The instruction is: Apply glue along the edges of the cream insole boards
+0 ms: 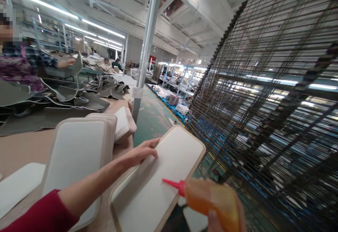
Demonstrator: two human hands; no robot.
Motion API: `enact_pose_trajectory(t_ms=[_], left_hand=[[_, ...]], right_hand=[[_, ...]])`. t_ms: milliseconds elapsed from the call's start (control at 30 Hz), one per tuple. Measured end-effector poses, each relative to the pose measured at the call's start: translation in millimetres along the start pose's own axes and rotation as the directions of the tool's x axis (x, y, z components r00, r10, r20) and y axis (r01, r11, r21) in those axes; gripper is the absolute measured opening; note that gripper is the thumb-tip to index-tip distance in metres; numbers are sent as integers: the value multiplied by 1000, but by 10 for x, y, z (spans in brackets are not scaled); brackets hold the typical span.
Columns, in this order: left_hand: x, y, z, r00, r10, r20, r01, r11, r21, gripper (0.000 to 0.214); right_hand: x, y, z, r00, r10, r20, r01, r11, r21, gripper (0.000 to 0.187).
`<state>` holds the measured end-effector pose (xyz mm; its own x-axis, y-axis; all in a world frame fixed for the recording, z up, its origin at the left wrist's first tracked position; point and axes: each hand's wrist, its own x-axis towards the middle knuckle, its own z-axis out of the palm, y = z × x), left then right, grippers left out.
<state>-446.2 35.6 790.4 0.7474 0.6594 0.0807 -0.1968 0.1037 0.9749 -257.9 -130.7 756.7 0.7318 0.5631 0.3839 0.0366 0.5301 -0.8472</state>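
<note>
My left hand [144, 152] grips the left edge of a white rounded panel with a beige border [169, 161], its thumb on the white face. The panel is tilted in front of me. In my right hand [215, 221] is a squeeze bottle [211, 198] of amber liquid with a red nozzle. The nozzle tip points left, over the panel's face; whether it touches the surface I cannot tell. Most of the right hand's fingers are hidden behind the bottle. Left of my forearm leans a stack of similar bordered panels [77, 151].
A white sheet [19, 184] lies on the brown table [16, 145] at left. Behind are grey cut pieces [71, 116] and a person [29, 63] holding one. A metal post [148, 38] stands ahead. A tall wire rack [264, 101] fills the right side, close by.
</note>
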Motion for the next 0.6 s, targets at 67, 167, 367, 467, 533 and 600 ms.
enact_pose_trajectory(t_ms=[67,167,367,467,533,600], left_hand=[[-22,-5,4,999,-5,41,6,1000,-7,63],[-24,-25,11,998,-3,66,5,999,-37,62],[113,-47,-79,999,-52,-2,52,996,-66,68],[145,-34,-125,999,-54,7,54,997,-57,68],[147,-32,-144,998,-54,45,56,997,-52,69],[152,-44,-166,995,-70,77,75,996,-54,70]], right_hand=[[291,-68,30,991,-34,-130,40,998,44,66],[597,-57,27,971,-48,-234,60,997,43,69],[20,264,3,996,89,-16,-90,991,-98,75],[-140,253,43,998,61,30,-55,984,-168,75],[-1,162,73,997,8,-73,-18,992,-128,77],[206,87,74,974,-79,-213,59,993,-98,81]])
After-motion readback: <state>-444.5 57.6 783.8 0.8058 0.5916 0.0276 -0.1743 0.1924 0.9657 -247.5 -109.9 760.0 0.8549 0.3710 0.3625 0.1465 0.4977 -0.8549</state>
